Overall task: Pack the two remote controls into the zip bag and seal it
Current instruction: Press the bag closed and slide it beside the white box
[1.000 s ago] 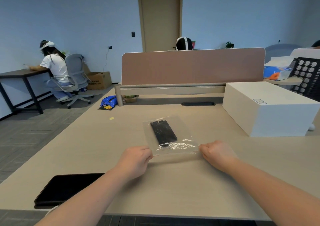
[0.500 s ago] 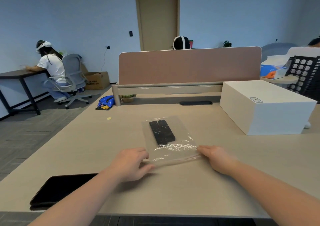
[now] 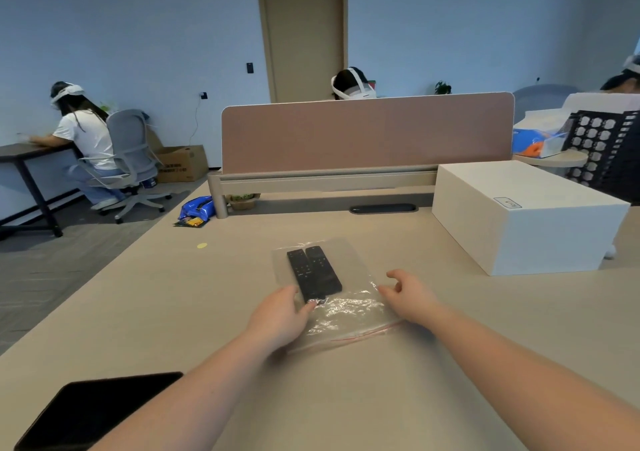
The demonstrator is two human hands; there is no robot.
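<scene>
Count: two black remote controls, left one [image 3: 300, 274] and right one [image 3: 323, 270], lying side by side and touching, long axes running away from the near edge of the desk [image 3: 173, 312]. Both sit inside one clear zip bag [image 3: 346, 312] lying flat on the desk, roughly midway between the left and right edges. The bag's red seal line [image 3: 363, 334] faces the near edge; cannot tell whether it is pressed closed.

Left hand [image 3: 280, 319]: palm down on the bag's near left corner, fingers [image 3: 308, 308] lying together and flat, tips at the near end of the left remote. Pressing, not gripping.

Right hand [image 3: 412, 298]: at the bag's right edge, fingers spread apart and curled, holding nothing; whether the tips touch the plastic cannot be told.

Other items on the desk, one each: a white box [image 3: 526, 218] toward the far right, a dark flat tablet-like device [image 3: 90, 412] at the near left corner, a small yellow dot [image 3: 202, 245] toward the far left, a pink-brown divider panel [image 3: 367, 132] along the far edge.

Room: blue-white walls, one closed door [image 3: 304, 31], grey floor. Three other persons visible, each wearing a white head strap; one sits in a grey office chair [image 3: 130, 159] at a dark table by the left wall, one cardboard box [image 3: 181, 163] behind the chair.
</scene>
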